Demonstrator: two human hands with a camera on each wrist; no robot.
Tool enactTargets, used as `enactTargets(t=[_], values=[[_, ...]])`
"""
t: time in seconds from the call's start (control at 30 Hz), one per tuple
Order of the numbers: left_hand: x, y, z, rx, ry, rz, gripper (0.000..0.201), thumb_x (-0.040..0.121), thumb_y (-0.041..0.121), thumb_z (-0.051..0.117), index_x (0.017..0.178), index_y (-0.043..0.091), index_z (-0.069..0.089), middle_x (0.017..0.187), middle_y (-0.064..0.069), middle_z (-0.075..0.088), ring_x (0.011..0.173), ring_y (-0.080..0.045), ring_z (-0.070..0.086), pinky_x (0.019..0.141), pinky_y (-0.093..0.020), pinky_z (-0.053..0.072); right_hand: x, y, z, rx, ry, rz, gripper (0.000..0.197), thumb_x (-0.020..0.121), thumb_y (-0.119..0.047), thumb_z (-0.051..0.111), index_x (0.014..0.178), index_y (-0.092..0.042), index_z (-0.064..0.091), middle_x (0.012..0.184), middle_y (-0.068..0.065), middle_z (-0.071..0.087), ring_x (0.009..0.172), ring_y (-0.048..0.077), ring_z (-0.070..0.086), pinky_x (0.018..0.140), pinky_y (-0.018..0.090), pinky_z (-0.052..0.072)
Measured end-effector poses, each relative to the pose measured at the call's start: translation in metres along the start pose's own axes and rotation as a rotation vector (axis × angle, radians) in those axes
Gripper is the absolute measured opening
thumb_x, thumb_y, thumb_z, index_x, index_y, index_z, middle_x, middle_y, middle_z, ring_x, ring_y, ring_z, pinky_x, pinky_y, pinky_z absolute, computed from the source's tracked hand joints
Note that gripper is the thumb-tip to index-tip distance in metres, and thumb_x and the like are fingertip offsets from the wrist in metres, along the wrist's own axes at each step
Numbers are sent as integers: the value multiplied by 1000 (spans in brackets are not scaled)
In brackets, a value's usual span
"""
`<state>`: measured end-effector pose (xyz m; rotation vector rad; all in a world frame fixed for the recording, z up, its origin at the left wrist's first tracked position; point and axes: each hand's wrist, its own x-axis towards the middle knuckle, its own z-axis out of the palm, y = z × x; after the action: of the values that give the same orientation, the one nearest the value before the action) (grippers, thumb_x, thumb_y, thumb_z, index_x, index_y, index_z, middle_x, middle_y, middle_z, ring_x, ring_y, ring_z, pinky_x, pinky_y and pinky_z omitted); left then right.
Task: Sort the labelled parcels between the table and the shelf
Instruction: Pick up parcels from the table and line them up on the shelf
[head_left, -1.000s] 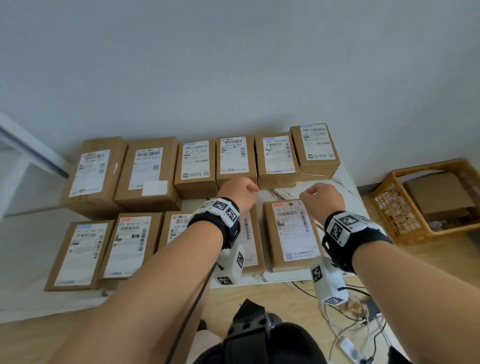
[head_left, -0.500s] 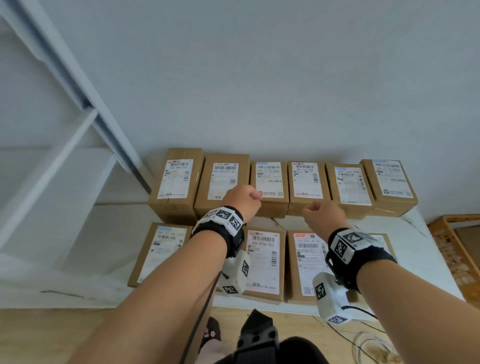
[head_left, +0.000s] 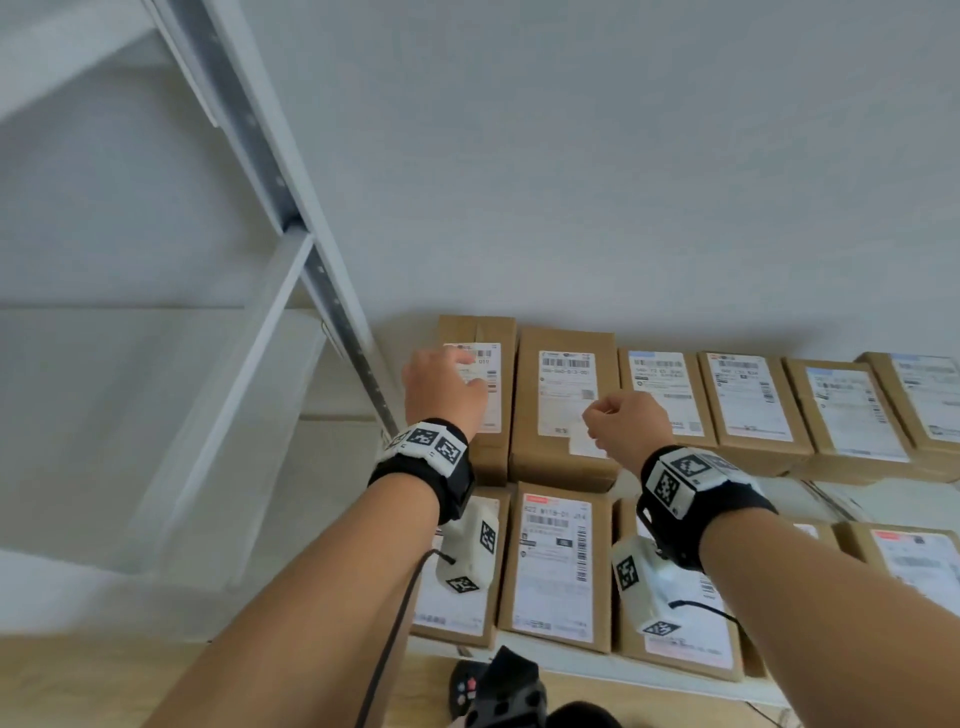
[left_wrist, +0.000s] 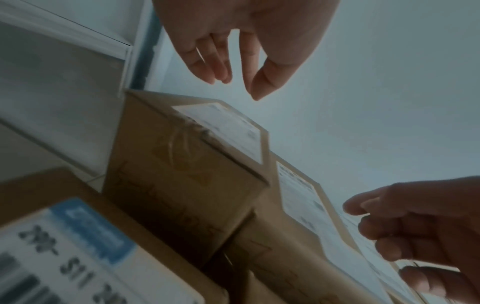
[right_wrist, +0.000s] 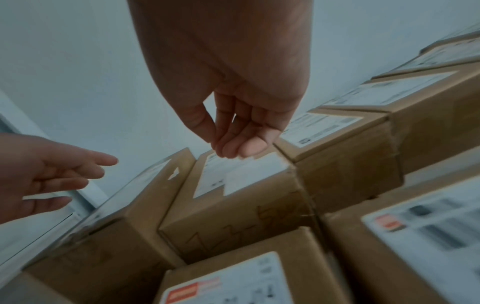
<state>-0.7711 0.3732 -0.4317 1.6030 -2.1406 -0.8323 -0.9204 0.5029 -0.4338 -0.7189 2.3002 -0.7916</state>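
Hovering over back-row parcels (head_left: 563, 400): left hand (head_left: 442, 388) and right hand (head_left: 626, 423) (fingers relaxed, empty).

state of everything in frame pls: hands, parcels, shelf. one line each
left hand: empty, fingers loosely extended, above the far-left back-row parcel
right hand: empty, fingers loosely curled, over the second back-row parcel
back-row parcels: taped shut, labels up, side by side against the wall
front-row parcels: flat, labels up, untouched
shelf: white frame left of the table; contents not visible

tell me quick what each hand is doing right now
Left hand: open, holding nothing, above the far-left parcel.
Right hand: open, loosely curled, holding nothing.
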Motion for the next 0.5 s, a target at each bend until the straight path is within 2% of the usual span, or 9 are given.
enactTargets(t=[0.07,0.13,0.27,0.37,0.4,0.5], values=[[9,-11,-7,-14,14,-71,35,90,15,60,124,21,58,135,-6,44,130,-24,36,101,-33,38,4,-11,15,5,-36,-16,12,90,-20,56,82,-20,66,87,3,72,87,22,69,82,44,59],[16,-21,-9,-68,-2,-133,45,90,16,60,134,18,50,140,-8,41,133,-26,35,107,-37,36,7,-20,28,9,-74,-36,10,92,-20,57,88,-20,66,92,1,71,90,21,68,85,43,59],[25,-39,-7,-171,-105,-219,62,90,19,61,147,14,36,147,-9,40,134,-27,41,111,-42,38,5,-35,49,34,-128,-42,12,94,-15,57,99,-19,67,101,7,72,95,25,68,90,42,56],[27,-46,-6,-240,-210,-280,72,91,25,60,152,13,26,153,-9,35,137,-27,40,111,-42,38,5,-42,60,33,-178,-40,11,93,-15,59,88,-17,68,96,11,74,91,28,71,89,45,57],[27,-47,-6,-246,-238,-295,73,91,27,59,153,12,24,154,-9,35,137,-27,40,108,-38,39,5,-43,63,35,-194,-34,10,94,-16,59,92,-16,69,95,10,74,90,27,71,88,44,57],[28,-50,-4,-251,-288,-327,69,94,29,56,152,6,26,148,-11,43,130,-27,47,88,-28,38,6,-43,68,49,-197,-5,27,94,-18,59,119,-8,66,100,7,72,91,24,70,90,44,57]])
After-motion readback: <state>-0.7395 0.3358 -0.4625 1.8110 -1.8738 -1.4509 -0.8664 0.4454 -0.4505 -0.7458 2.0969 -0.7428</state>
